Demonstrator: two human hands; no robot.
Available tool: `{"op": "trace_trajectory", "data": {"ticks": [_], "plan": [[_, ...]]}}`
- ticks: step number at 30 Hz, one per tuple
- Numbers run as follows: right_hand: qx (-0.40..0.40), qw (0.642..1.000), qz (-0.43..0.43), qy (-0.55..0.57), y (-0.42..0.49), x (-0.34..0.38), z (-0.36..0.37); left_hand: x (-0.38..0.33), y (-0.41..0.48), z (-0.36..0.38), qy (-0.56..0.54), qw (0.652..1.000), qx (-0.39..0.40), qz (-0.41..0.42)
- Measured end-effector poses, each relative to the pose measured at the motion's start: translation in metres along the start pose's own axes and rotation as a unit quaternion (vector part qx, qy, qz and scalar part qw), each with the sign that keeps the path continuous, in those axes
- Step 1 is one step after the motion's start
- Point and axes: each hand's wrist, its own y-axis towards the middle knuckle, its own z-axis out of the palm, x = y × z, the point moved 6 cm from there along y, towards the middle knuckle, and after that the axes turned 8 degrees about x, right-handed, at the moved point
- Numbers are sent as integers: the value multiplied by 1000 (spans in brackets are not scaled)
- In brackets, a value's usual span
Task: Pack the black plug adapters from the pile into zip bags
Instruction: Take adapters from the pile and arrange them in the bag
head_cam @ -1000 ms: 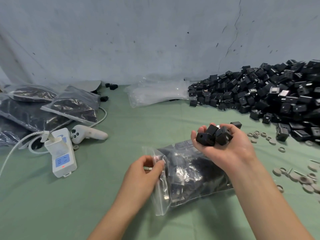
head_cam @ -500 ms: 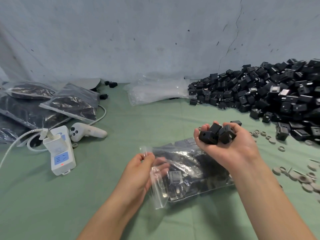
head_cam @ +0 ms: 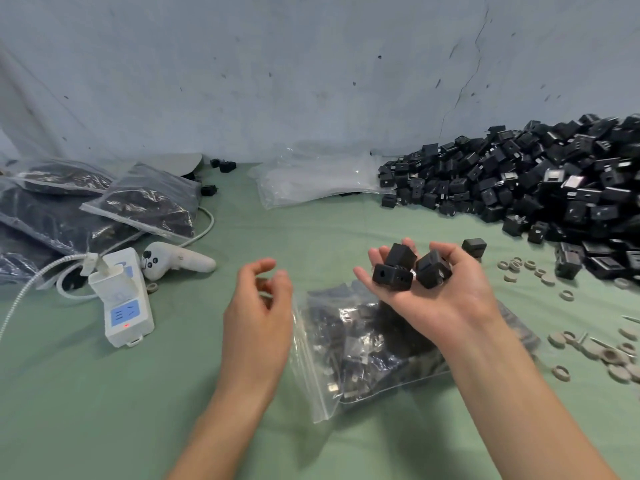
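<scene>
far left: filled bags (head_cam: 145,206), power strip (head_cam: 124,306) | left hand (head_cam: 258,317) loosely curled, empty, just left of zip bag (head_cam: 363,355) mouth, nearer to it | bag flat, lengthwise left-right, mouth unheld | right hand (head_cam: 446,296) cupped round plug adapters (head_cam: 393,277) above bag | pile (head_cam: 554,188) far right, grey rings (head_cam: 519,268) clear of path

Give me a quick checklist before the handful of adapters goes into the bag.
1. Load: three adapters sit in the cupped right hand, ok.
2. Support: left hand hovers beside the bag, gripping nothing, not ok.
3. Opening: bag mouth open or sealed, cannot tell.
4. Rest: bag lies on the table, ok.
5. Supply: pile on the right, ok.
</scene>
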Motion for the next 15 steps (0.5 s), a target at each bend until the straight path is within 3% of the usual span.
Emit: {"op": "trace_trajectory", "data": {"ticks": [3, 5, 7, 11, 15], "plan": [[0, 999, 26, -18, 1, -18, 3, -26, -15, 30, 2, 988, 141, 70], [8, 999, 44, -17, 0, -30, 6, -32, -23, 46, 46, 978, 179, 95], [13, 998, 61, -30, 0, -39, 7, -30, -26, 51, 48, 979, 178, 87], [18, 997, 69, 2, -2, -41, 8, -25, -21, 42, -87, 980, 176, 15], [30, 998, 30, 39, -5, -23, 11, -11, -1, -2, -85, 993, 74, -33]]}}
